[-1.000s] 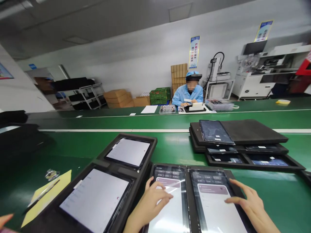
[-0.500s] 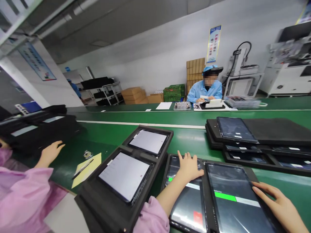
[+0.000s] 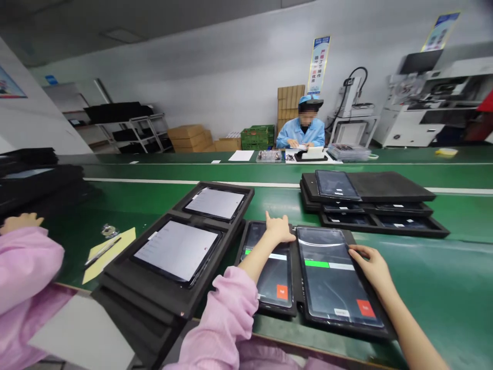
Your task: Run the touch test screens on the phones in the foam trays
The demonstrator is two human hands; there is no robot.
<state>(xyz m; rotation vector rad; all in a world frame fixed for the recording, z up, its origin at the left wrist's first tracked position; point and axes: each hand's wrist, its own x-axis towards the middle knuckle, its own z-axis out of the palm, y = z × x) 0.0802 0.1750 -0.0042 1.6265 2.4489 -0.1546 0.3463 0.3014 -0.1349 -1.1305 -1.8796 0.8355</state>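
The left hand [image 3: 278, 228] is spread wide over the top edge of the left tablet [image 3: 271, 270]. Beside the right hand [image 3: 370, 261], toward the left one, is the right tablet [image 3: 335, 272]; that hand's fingertips are at its right edge, thumb and fingers apart, gripping nothing. Beneath both lies a glossy green table [image 3: 435, 272], a white stripe crossing it beyond the hands. Left of the left hand are the tray [image 3: 175, 213] with two pale-screened tablets, then yellow paper [image 3: 125, 246] with a pen [image 3: 103, 253], and a co-worker's hand [image 3: 23, 222]. Beyond the right hand stand stacked trays [image 3: 389, 185].

Across the table sits a person [image 3: 302, 131] in blue, before cartons [image 3: 290, 103], green crates [image 3: 256, 137] and a pale wall [image 3: 215, 82]. A banner [image 3: 319, 64] there carries Chinese characters, one column reading 严格工艺操作. Both near screens show green bars and red squares; their lettering is too small to read, as are the white labels on the stacked tablets.
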